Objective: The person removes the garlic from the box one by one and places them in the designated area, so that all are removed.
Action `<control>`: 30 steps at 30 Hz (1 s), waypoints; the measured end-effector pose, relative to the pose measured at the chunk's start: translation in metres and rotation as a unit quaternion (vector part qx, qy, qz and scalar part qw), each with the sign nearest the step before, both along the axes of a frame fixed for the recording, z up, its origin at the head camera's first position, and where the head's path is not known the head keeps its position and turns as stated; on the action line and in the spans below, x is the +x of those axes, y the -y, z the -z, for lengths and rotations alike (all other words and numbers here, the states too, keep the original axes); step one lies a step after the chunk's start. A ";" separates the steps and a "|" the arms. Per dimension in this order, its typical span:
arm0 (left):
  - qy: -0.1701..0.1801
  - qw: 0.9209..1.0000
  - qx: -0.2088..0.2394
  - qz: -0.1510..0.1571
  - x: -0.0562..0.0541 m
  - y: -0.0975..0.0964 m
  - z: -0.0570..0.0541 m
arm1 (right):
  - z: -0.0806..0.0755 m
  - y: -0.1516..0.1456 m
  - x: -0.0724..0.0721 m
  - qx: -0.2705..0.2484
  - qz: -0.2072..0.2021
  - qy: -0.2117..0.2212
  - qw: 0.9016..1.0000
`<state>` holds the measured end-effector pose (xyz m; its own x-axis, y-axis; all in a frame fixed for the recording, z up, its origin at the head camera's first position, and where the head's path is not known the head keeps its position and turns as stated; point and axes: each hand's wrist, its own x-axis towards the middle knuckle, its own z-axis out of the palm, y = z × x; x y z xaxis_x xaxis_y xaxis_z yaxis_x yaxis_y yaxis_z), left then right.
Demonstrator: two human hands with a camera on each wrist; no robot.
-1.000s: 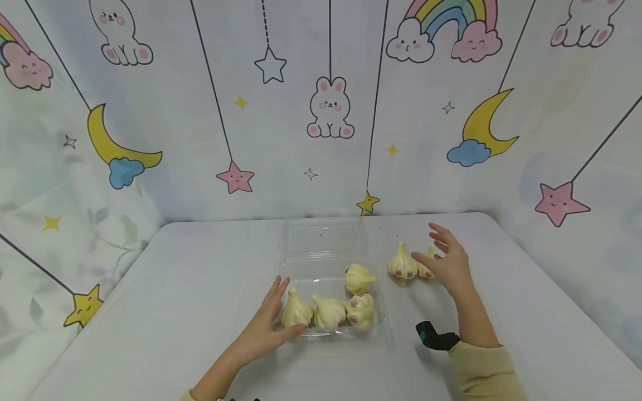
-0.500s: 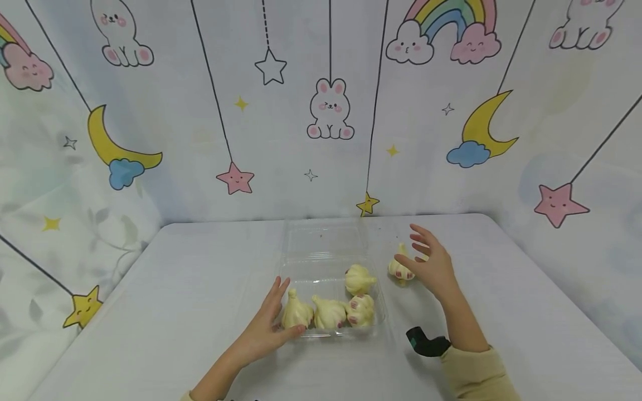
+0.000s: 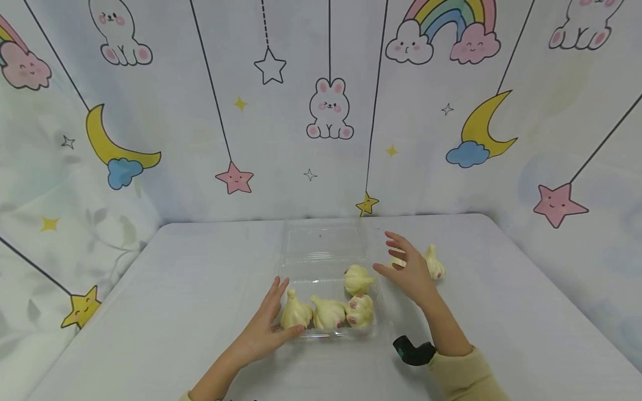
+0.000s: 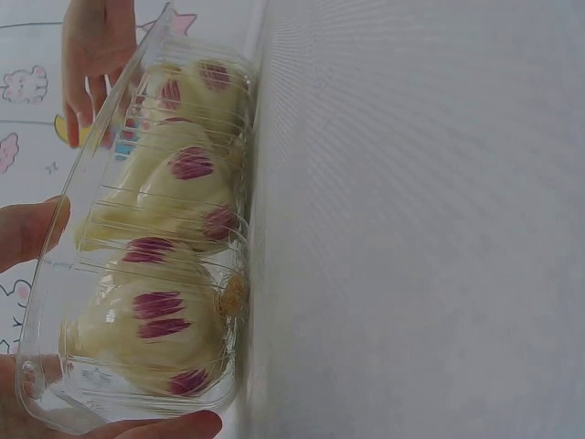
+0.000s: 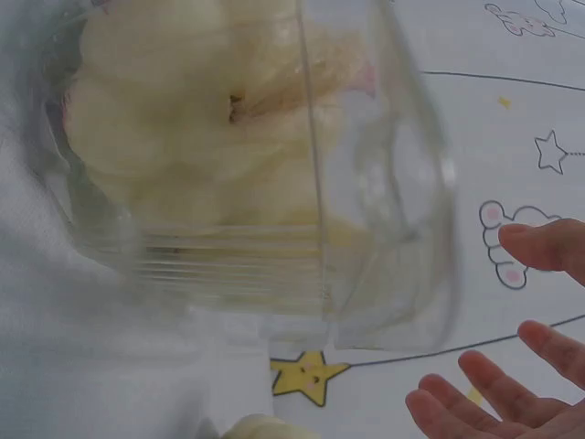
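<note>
In the head view a clear plastic clamshell box (image 3: 321, 284) holds several pale garlic bulbs (image 3: 328, 313) with purplish patches. My left hand (image 3: 263, 328) rests at its front left corner, fingers straight along the left side and thumb laid over the front rim. To the right of the box, my right hand (image 3: 411, 273) hovers with spread, slightly bent fingers and holds nothing. Behind its fingers a garlic bulb (image 3: 396, 260) is partly hidden. Another garlic bulb (image 3: 435, 264) stands farther right, just past the hand.
The box's hinged lid (image 3: 325, 239) lies folded back toward the rear of the white table (image 3: 200, 278). A patterned cloth backdrop (image 3: 281, 139) rises behind and at the sides. A black wrist device (image 3: 413, 351) sticks out from the right sleeve (image 3: 463, 376).
My right hand has moved left, away from the rightmost garlic bulb, which shows again, and now covers part of the other loose bulb. My left hand has stayed put.
</note>
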<state>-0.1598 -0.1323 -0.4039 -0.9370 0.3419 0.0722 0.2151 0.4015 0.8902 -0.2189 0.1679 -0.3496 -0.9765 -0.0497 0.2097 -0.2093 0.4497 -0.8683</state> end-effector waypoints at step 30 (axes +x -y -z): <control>0.005 1.000 0.010 0.009 0.001 0.000 -0.007 | 0.017 0.036 0.008 0.044 -0.057 0.023 0.997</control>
